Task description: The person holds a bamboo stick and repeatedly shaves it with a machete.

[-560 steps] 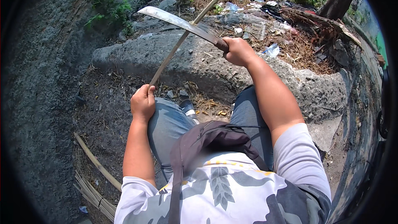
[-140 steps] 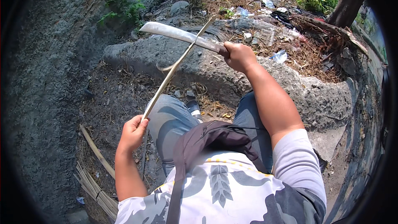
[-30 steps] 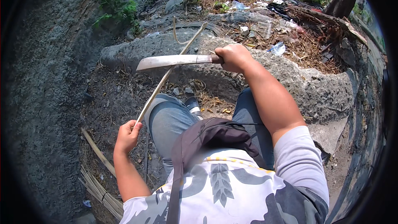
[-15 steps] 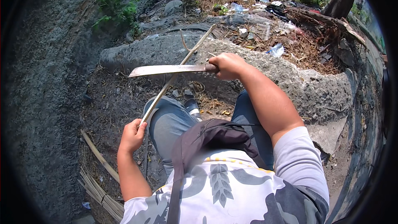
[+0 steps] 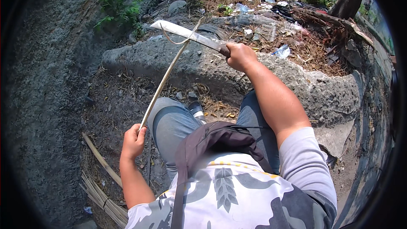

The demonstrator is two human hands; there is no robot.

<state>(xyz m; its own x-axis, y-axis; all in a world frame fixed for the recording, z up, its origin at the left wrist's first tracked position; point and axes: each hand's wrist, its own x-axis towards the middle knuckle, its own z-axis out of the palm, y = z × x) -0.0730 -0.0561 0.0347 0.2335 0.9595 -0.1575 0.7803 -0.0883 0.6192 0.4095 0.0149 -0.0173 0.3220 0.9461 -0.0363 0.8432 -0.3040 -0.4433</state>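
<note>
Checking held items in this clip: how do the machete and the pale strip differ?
The machete is broad, silvery metal with a brown handle; the pale strip is narrow and tan. The pale strip looks longer than the machete. The right hand grips the machete by its handle; the left hand holds the pale strip's lower end. Both are held one-handed.

The scene is viewed from the wearer's head, through the left of two side-by-side fisheye cameras. The lens is directed downward and forward. The shirt (image 5: 229, 199) is shown nearest, at the lower edge; the left hand (image 5: 133, 141) and right hand (image 5: 241, 57) are placed farther off; ground beyond the stone ledge (image 5: 305, 89) is shown farthest.
</note>
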